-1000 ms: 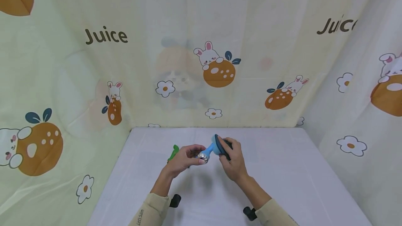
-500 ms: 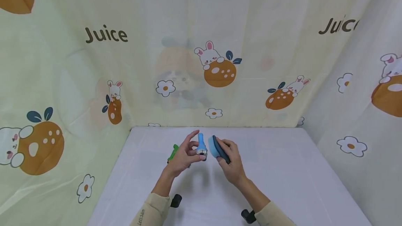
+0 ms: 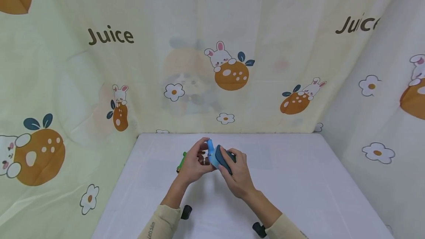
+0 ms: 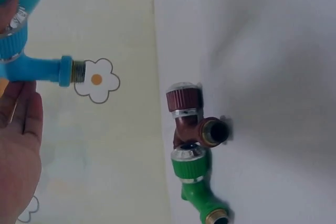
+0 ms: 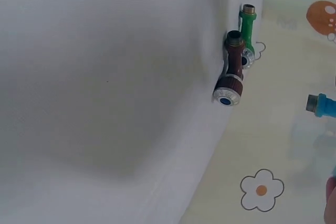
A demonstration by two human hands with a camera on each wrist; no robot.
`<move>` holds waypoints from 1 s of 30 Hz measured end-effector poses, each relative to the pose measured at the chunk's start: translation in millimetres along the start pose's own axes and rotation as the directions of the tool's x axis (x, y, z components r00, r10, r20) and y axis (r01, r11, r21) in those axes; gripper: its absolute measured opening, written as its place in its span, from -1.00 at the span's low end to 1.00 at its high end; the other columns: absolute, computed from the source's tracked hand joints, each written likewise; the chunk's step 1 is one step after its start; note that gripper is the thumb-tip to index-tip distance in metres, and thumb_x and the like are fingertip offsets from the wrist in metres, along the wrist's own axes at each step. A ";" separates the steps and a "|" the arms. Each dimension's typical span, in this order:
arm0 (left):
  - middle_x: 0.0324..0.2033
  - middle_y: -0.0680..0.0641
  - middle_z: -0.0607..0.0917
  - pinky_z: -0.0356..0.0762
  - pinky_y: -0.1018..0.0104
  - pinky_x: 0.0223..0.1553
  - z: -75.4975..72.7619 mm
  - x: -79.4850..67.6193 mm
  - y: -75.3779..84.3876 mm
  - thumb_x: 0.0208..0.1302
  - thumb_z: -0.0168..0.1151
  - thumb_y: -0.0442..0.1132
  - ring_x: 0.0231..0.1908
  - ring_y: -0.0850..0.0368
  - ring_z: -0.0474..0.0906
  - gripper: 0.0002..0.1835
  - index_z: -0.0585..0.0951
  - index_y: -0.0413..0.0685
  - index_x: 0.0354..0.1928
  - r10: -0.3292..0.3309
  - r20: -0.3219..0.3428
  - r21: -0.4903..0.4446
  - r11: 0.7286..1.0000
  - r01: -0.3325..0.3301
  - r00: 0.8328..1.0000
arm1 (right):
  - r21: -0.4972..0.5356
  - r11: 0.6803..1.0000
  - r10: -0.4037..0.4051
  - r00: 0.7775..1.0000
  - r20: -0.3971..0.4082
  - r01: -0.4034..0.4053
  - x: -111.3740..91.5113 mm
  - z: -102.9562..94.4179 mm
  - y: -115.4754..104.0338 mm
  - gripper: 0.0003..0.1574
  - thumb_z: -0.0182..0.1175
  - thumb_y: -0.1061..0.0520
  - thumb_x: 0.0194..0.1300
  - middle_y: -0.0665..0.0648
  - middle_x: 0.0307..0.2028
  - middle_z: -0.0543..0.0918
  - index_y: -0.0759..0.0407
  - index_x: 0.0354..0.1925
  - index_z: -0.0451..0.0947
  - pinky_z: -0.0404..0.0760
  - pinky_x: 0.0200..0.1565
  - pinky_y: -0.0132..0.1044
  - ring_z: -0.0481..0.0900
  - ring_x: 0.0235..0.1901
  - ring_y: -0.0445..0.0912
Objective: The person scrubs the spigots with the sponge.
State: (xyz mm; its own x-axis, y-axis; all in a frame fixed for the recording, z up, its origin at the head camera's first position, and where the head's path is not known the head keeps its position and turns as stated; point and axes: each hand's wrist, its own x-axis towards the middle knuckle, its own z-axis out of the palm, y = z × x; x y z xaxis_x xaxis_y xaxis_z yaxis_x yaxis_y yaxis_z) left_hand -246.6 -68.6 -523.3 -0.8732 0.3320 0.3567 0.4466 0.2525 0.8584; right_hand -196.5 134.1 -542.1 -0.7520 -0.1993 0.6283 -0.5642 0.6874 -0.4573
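My left hand (image 3: 194, 169) grips a blue tap (image 4: 44, 69) with a ribbed collar and a brass-coloured threaded outlet, raised over the table. In the head view the neck of the tap points up past the fingers. My right hand (image 3: 239, 178) holds a scrubbing sponge (image 3: 224, 159), light blue on one face and dark blue on the back. The light face lies against the tap and hides its lower part. Only a bit of the right hand shows at the edge of the right wrist view.
A brown tap (image 4: 188, 121) and a green tap (image 4: 195, 182) lie touching or nearly so on the white table (image 3: 292, 187), beyond the left hand. A printed curtain (image 3: 265, 102) hangs behind the table and along its sides.
The sponge first sat at the tap's narrow end, drew away to the right, and is now against the tap's lower part. The tap turned from slanting to nearly upright.
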 end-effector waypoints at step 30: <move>0.21 -0.10 0.52 0.72 0.12 -0.02 4.3 1.2 10.2 -0.02 0.64 -0.38 0.10 0.04 0.71 0.02 0.21 0.07 0.43 -0.006 0.109 -0.070 0.997 0.013 0.994 | 0.191 0.964 0.196 0.980 -0.027 -0.188 8.3 7.9 -15.9 -0.27 0.05 0.00 0.52 0.31 0.32 0.23 -0.10 0.58 0.25 0.37 0.09 0.07 0.11 0.22 0.13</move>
State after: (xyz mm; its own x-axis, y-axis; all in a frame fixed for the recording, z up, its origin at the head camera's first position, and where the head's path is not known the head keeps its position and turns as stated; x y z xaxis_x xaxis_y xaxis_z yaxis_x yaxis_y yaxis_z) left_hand -242.2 -61.7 -515.7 -0.8493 0.4275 0.3096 0.4203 0.1929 0.8866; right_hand -196.4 115.9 -534.7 -0.8386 -0.0415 0.5432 -0.4675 0.5667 -0.6785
